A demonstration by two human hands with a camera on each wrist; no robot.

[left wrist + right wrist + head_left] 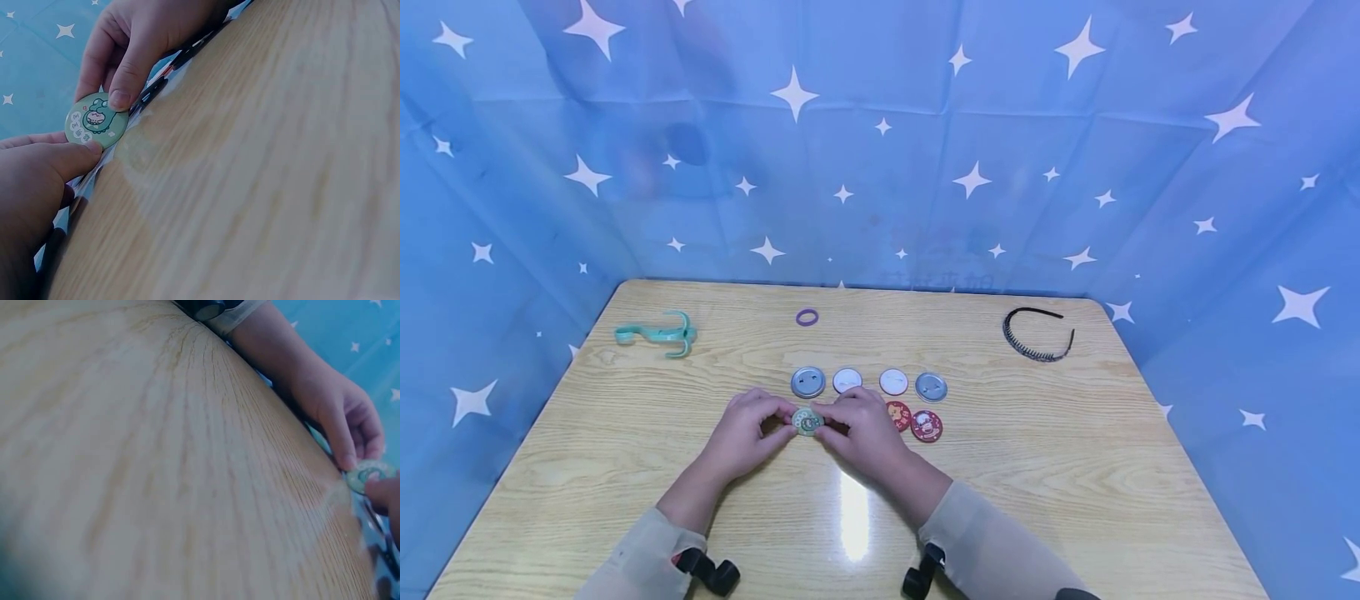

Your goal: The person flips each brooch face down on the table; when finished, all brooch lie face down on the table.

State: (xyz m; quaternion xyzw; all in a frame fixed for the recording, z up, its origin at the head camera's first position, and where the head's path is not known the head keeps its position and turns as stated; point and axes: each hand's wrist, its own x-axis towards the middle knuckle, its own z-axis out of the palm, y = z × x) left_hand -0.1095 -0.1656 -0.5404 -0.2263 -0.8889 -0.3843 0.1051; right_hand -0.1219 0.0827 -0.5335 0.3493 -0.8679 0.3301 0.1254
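The left hand [340, 412] and partly cropped right hand [389, 499] pinch a green badge [357, 478] at the wooden tabletop [156, 456].

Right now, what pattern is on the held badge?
Badge: green cartoon figure and white lettering on pale green; best in left wrist view.

Purple ring [807, 324] btwn teal hook [660, 335] & blk headband [1034, 355]
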